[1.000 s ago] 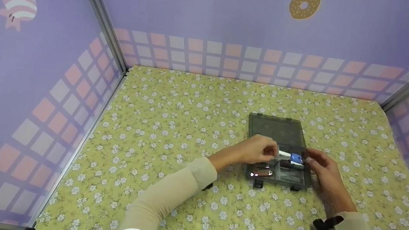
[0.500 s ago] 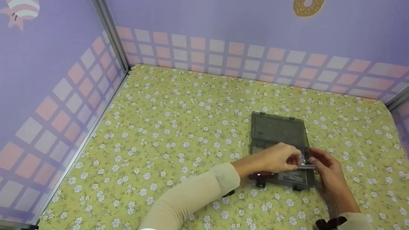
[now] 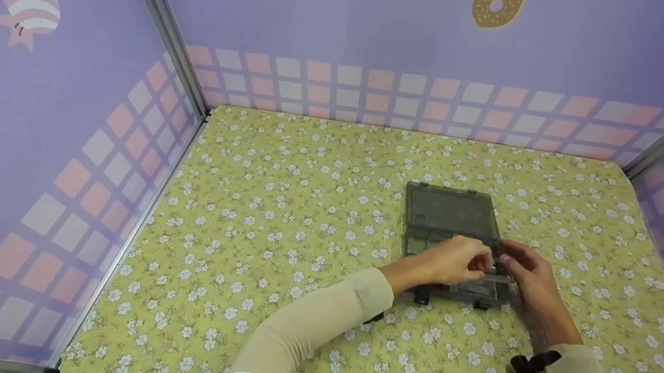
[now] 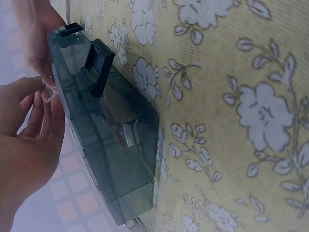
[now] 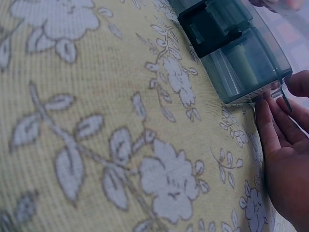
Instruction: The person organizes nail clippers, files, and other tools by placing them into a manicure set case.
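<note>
A smoky translucent compartment box (image 3: 453, 212) lies on the cloth with its lid laid back. My left hand (image 3: 459, 261) is over the box's open tray, thumb and fingertips pinching a small clear plastic strip (image 4: 51, 95). Most of that strip is hidden by the fingers. At the box's right side, my right hand (image 3: 534, 279) holds the rim and outer wall between thumb and fingers, as the right wrist view shows at the box corner (image 5: 251, 67). Through the front wall, a reddish item with a metal end (image 4: 129, 135) shows inside. My left hand covers the other contents in the head view.
A yellow floral cloth (image 3: 282, 206) covers the table. Purple walls with pink and white squares (image 3: 346, 88) enclose the back and sides. Black latches (image 4: 99, 67) stick out from the box's front edge.
My left hand has moved right across the tray with the clear strip, toward my right hand, and now covers the blue and white items seen earlier. My right hand has stayed at the box's side.
</note>
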A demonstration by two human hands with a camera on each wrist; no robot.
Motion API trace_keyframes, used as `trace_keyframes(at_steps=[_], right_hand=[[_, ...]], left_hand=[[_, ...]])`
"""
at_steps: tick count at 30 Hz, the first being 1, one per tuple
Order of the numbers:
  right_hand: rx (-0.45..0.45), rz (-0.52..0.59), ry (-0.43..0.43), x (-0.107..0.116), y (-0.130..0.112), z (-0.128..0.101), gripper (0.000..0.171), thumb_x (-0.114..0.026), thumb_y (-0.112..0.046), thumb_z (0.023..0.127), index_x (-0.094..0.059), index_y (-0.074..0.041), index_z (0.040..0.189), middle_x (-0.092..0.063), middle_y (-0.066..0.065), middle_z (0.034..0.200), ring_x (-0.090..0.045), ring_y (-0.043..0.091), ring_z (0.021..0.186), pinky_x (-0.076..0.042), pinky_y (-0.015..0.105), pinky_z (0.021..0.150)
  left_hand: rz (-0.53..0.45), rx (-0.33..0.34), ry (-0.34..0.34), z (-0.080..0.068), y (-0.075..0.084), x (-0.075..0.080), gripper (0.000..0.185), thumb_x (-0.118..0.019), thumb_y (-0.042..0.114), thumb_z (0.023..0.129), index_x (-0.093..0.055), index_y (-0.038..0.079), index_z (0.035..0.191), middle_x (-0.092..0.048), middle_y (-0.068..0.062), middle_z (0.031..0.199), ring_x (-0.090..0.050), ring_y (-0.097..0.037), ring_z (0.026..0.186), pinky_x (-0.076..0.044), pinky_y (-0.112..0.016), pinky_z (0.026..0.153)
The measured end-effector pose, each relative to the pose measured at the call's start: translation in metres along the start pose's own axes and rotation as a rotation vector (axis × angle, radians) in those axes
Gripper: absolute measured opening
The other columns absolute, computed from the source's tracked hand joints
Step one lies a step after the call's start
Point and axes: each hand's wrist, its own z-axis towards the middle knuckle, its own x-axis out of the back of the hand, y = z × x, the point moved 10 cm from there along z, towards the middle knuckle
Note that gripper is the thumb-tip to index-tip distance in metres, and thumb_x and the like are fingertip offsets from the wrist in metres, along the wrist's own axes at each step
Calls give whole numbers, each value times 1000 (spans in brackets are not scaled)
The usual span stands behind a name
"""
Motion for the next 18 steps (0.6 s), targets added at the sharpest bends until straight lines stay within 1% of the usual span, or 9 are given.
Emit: trace_keyframes(at_steps=[4, 7, 10, 13, 15, 17, 18], right_hand=[[-2, 21, -5, -1, 0, 2, 58, -58, -32, 111, -44, -3, 159, -46, 22, 155, -55, 13, 126, -53, 19, 92], [3, 28, -5, -2, -1, 4, 59, -59, -32, 111, -45, -2, 159, -47, 22, 154, -56, 14, 126, -54, 18, 93], [0, 18, -13, -2, -1, 4, 60, -59, -32, 111, -44, -1, 159, -47, 24, 154, -57, 10, 125, -53, 17, 93], [-19, 9, -41, -2, -3, 3, 61, -58, -30, 111, -41, 0, 160, -46, 26, 156, -57, 7, 124, -53, 16, 94], [-37, -33, -67, -2, -6, 2, 62, -57, -31, 112, -37, 0, 162, -44, 26, 157, -56, 9, 125, -52, 16, 93], [-50, -100, -91, -2, -13, 2, 64, -56, -31, 112, -33, -1, 164, -43, 27, 158, -55, 17, 130, -53, 17, 94], [-59, -140, -100, -1, -16, 3, 66, -55, -32, 112, -31, -1, 165, -42, 27, 159, -54, 23, 133, -53, 20, 95]], left_hand=[[32, 15, -2, -6, 0, 7, 26, -70, 22, 105, -71, 13, 129, -63, 5, 120, -61, -1, 103, -48, -10, 87], [44, 18, -9, -14, -2, 16, 31, -71, 23, 105, -69, 12, 133, -63, 5, 123, -61, -3, 108, -48, -11, 90], [64, 11, -10, -24, -5, 28, 34, -72, 25, 104, -68, 12, 135, -63, 4, 125, -61, -6, 112, -48, -13, 94], [60, 19, -6, -37, -13, 42, 39, -74, 26, 102, -67, 11, 137, -63, 1, 130, -62, -11, 118, -46, -14, 99], [44, 42, -5, -49, -21, 54, 44, -76, 27, 101, -65, 11, 140, -63, -1, 134, -61, -13, 122, -45, -16, 104], [31, 81, -14, -61, -31, 66, 51, -77, 30, 100, -61, 12, 145, -60, -2, 140, -59, -16, 127, -45, -20, 109], [23, 108, -20, -67, -37, 73, 55, -77, 32, 99, -59, 14, 148, -59, -2, 143, -58, -17, 130, -44, -23, 112]])
